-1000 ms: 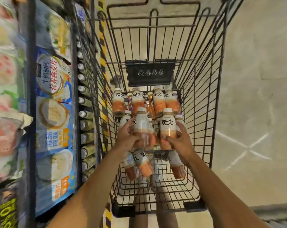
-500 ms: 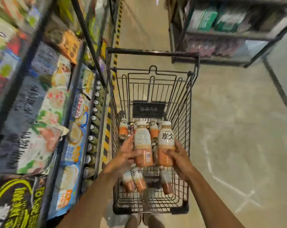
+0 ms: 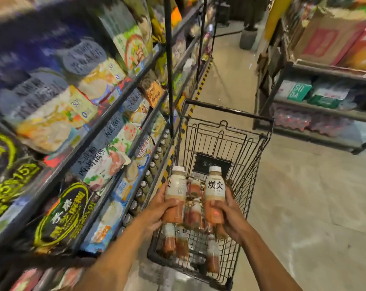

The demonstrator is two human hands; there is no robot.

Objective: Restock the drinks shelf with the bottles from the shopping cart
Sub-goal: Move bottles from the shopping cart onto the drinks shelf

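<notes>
**Two bottles lifted above the cart basket**

The left bottle point(image 3: 175, 196) and the right bottle point(image 3: 214, 196) stand upright, side by side, above the shopping cart point(image 3: 226, 114). Each has a white cap, a pale label and orange-brown liquid below. Compared with the frame half a second earlier, both bottles sit higher and clearer of the basket, and the view has tilted up to show more of the aisle.

The left hand point(image 3: 156, 211) is wrapped around the lower part of the left bottle, fingers closed on it. The right hand point(image 3: 230, 211) is closed likewise around the lower part of the right bottle, thumb across the front.

More bottles of the same kind point(image 3: 181, 244) lie and stand in the cart basket beneath the hands, as before.

To the left of the cart, the shelf unit point(image 3: 123, 95) carries packaged foods, heavily blurred. Its lowest visible tier holds a row of capped bottles point(image 3: 150, 173). A second shelf rack point(image 3: 324, 110) stands across the aisle floor point(image 3: 303, 196), well apart from the cart.
</notes>
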